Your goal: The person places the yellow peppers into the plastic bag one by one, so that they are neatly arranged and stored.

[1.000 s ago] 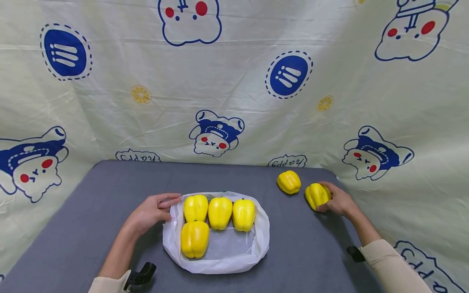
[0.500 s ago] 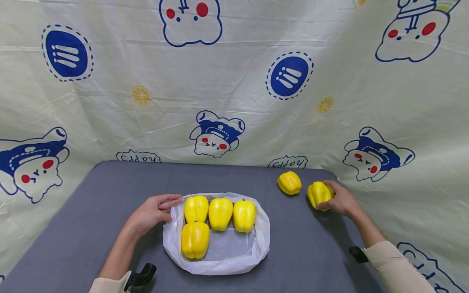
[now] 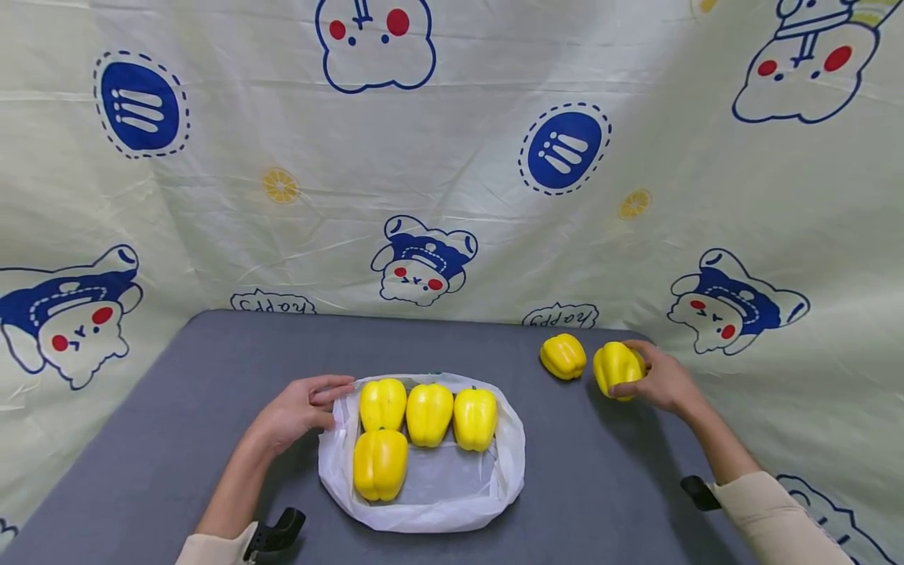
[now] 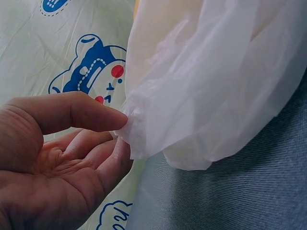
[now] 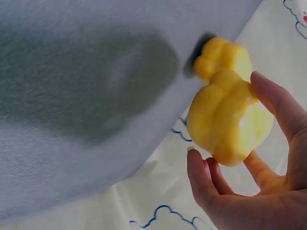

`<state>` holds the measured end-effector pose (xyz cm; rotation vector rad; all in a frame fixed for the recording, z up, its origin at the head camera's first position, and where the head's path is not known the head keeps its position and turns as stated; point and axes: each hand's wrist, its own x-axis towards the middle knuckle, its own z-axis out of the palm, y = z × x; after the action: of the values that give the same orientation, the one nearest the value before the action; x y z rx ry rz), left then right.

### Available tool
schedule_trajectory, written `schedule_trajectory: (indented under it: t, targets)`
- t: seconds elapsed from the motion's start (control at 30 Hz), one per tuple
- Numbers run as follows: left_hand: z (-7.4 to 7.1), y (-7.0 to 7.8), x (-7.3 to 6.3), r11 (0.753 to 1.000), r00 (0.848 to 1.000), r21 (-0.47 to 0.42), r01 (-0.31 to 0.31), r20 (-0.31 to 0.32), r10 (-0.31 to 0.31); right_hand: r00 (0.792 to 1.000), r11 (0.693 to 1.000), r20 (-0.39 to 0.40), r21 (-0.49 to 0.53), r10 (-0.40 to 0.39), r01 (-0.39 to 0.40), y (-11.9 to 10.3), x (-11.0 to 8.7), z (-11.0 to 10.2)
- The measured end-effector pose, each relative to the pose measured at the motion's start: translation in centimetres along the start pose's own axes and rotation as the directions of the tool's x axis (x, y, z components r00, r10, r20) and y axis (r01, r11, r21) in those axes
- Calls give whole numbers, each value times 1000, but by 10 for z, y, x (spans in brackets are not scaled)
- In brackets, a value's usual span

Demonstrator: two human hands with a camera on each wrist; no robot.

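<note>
A: By which hand is a pepper held?
B: By the right hand [image 3: 664, 382]. The held pepper [image 3: 616, 369] is gripped between thumb and fingers, which are parted to its width and set on opposite sides. It is raised off the grey table [image 3: 233, 361], near the far right corner; a broad shadow is cast on the cloth.

A: How is the left hand [image 3: 300, 408] disposed?
B: It is partly closed. The rim of the white bag [image 3: 424, 516] is pinched at its left side between thumb and fingertips, as is shown in the left wrist view.

A: What is contained in the bag?
B: Four yellow peppers [image 3: 429, 414]: three are placed in a row along the far side, and one is set in front of the leftmost. A greyish floor is exposed at the near right.

A: And outside it?
B: A loose pepper [image 3: 563, 357] is seen on the table, just left of the held one. The background is formed by a printed sheet [image 3: 494, 259].
</note>
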<state>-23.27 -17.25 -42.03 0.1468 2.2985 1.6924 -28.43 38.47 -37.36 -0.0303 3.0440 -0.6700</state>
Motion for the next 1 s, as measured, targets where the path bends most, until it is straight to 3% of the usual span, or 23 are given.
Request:
schedule_trajectory:
  t: [0.4, 1.0]
  targets:
    - [2, 1, 0, 1000, 1000, 13, 20, -20, -19, 997, 997, -14, 16, -74, 75, -35, -5, 2]
    - [2, -1, -1, 1000, 1000, -2, 0, -4, 0, 984, 985, -53, 16, -171, 172, -86, -19, 12]
